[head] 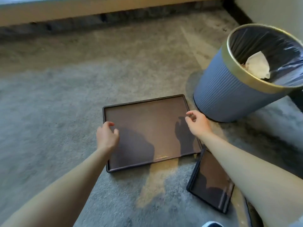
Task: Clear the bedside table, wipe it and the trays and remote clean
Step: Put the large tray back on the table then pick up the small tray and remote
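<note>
A large brown tray (144, 122) with a dark raised rim lies flat on the grey carpet. My left hand (106, 136) hovers at its left rim with loosely curled fingers and holds nothing. My right hand (197, 122) hangs over the tray's right side, fingers loosely curled and empty. Both hands throw shadows on the tray's surface. A smaller brown tray (211, 182) lies on the carpet to the lower right, partly under my right forearm. No remote, cloth or bedside table is in view.
A blue ribbed waste bin (229, 95) with a gold rim and black liner stands right behind the large tray, crumpled white paper (257, 64) inside. A wooden bed base (98, 12) runs along the top. Open carpet (49, 104) spreads to the left.
</note>
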